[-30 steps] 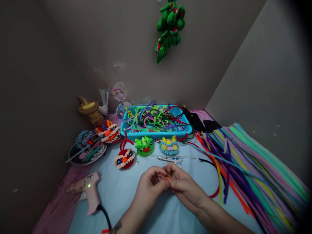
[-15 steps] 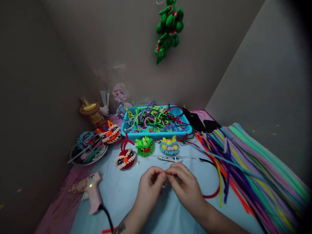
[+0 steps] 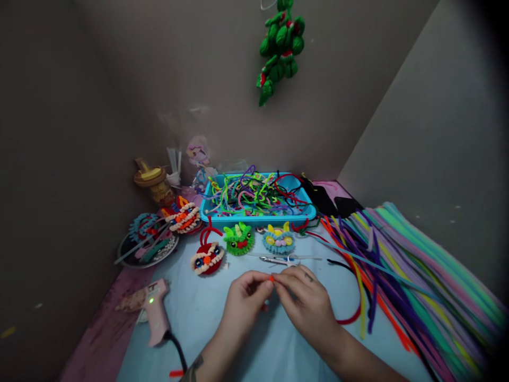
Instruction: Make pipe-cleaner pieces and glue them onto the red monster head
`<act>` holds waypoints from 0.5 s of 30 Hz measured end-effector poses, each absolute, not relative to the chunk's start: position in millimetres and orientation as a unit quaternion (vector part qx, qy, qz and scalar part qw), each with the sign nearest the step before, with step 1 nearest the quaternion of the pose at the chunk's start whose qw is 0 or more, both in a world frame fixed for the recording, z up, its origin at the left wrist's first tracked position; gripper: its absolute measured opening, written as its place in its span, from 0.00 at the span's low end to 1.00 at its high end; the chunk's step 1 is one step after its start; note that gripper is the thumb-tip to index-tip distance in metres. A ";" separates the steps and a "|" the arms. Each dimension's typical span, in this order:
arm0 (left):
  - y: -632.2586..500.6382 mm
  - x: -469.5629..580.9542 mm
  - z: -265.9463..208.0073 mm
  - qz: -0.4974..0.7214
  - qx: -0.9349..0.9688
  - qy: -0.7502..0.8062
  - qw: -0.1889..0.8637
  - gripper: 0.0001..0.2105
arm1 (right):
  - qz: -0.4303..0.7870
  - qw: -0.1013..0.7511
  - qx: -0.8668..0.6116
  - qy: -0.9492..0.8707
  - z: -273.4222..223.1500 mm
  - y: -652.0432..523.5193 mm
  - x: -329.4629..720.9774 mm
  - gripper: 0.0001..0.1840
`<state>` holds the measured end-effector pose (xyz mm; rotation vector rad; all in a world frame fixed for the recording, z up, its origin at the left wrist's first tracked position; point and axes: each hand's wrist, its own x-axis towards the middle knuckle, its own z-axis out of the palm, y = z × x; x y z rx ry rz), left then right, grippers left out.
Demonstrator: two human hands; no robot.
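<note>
Between the fingertips of my left hand (image 3: 247,298) and my right hand (image 3: 309,303) is a small piece of orange pipe cleaner (image 3: 272,278). Both hands pinch it, and the fingers hide most of its shape. Just beyond them lie scissors (image 3: 280,260) beside a thin pale stick. Behind these sit finished pipe-cleaner heads: a red and cream one (image 3: 207,259) with an orange nose, a green one (image 3: 239,239) and a blue one (image 3: 278,240) with yellow horns.
A blue tray (image 3: 258,220) of tangled pipe-cleaner scraps stands at the back. Many long pipe cleaners (image 3: 413,265) spread over the right side. At left are a pink glue gun (image 3: 156,313) with a cord and a metal bowl (image 3: 149,262). Green ornaments (image 3: 280,50) hang above.
The orange piece shows more plainly between my fingertips, and my right hand has turned slightly. The whole view has shifted a little.
</note>
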<state>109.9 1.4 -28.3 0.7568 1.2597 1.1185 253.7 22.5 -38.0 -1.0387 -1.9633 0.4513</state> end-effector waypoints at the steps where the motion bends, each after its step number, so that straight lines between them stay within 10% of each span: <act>1: 1.5 109.9 -26.3 0.480 0.332 0.552 0.596 0.15 | 0.185 0.427 -0.419 -0.780 -38.1 22.0 253.8 0.10; 15: 0.7 106.3 -19.2 0.490 0.470 0.592 0.435 0.03 | 0.732 0.409 -0.416 -0.351 -31.2 23.9 242.1 0.13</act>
